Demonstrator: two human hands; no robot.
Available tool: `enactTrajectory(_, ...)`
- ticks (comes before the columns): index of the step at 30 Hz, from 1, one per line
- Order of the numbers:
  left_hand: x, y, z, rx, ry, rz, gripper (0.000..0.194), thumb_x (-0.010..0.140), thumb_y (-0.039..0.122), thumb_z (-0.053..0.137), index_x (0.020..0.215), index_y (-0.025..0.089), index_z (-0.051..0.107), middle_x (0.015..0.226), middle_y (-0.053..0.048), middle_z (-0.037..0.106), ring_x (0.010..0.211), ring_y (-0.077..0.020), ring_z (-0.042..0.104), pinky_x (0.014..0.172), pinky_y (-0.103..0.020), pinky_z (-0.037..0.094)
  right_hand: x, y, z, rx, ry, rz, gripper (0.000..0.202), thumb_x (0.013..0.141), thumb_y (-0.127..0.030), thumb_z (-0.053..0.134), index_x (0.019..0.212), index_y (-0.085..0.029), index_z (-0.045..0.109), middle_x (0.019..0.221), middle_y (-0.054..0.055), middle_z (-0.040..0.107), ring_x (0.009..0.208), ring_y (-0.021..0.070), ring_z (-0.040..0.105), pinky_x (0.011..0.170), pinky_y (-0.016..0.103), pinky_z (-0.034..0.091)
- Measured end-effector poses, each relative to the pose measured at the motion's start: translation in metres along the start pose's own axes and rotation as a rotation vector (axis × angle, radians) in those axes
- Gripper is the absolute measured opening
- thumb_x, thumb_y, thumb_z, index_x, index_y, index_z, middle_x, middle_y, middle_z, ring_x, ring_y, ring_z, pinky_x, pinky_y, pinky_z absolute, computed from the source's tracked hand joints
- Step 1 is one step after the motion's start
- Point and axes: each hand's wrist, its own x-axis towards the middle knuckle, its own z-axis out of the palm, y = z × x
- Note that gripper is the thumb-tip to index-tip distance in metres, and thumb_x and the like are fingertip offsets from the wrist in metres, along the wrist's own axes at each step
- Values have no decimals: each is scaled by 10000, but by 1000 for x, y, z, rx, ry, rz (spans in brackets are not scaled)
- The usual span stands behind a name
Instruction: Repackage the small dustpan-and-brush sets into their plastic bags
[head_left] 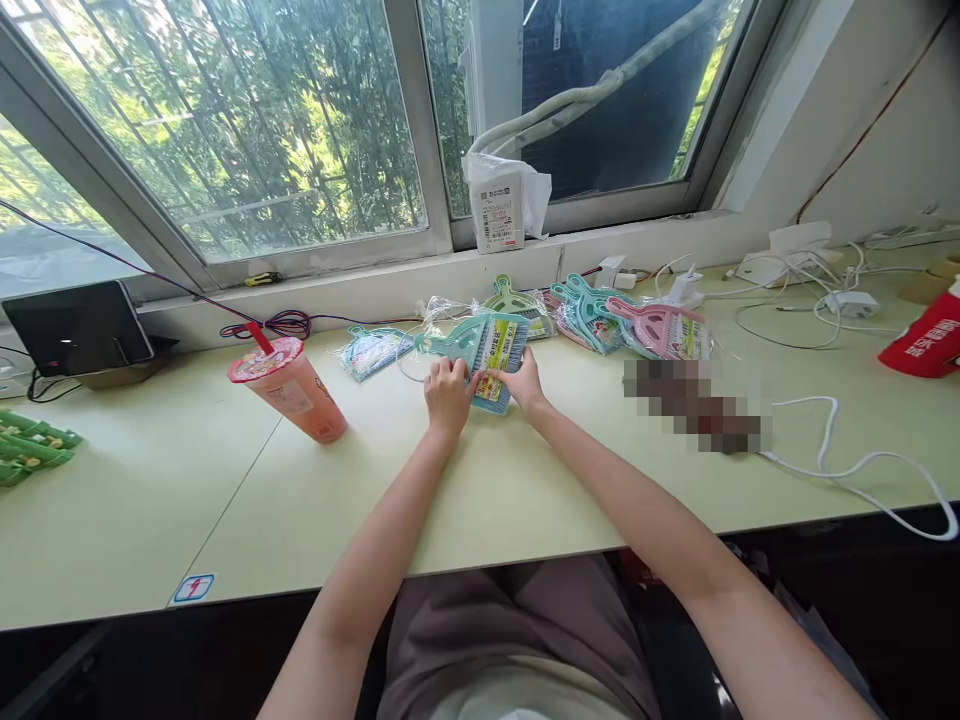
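In the middle of the table, both hands hold a small teal dustpan-and-brush set (504, 345) with a yellow-green label and bluish bristles. Its handle points left. My left hand (448, 393) is closed on the lower left part, with the thumb by the label. The right hand (524, 384) grips the right edge, its thumb lying across the front. Just behind are more sets in clear wrap: a green one (517, 300), a teal one (589, 310) and a pink one (664, 325). A flat wrapped teal item (375, 350) lies to the left.
A tall pink drink cup (300, 395) with a red straw stands left. Further left are a tablet (79, 330) and a green woven item (30, 447). White cables (832, 460) and a red packet (926, 340) lie right. A box (499, 215) stands on the windowsill.
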Motion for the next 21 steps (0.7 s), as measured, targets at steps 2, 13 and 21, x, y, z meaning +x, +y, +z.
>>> enactTrajectory(2,0,1,1,14,-19,3,274,959,405,423,845,216,585,927,-104,592,934,-266,530,758,-364,391,0,0,1,-8,6,-12,607,494,-248,854,999,-242,517,1009,21,687,942,231,666,902,434,530)
enactTrajectory(13,1,-3,8,23,-38,-20,270,972,311,386,847,193,595,869,-115,634,898,-285,542,733,-374,325,-4,3,4,-48,-60,-13,628,501,-215,856,1022,-260,509,860,-30,680,855,222,682,865,434,548)
enactTrajectory(21,2,-4,2,-3,95,62,319,978,287,349,808,201,605,807,-97,647,855,-262,548,786,-392,300,-2,1,3,-142,-8,1,660,514,-190,843,1082,-256,513,933,2,686,892,243,678,875,455,540)
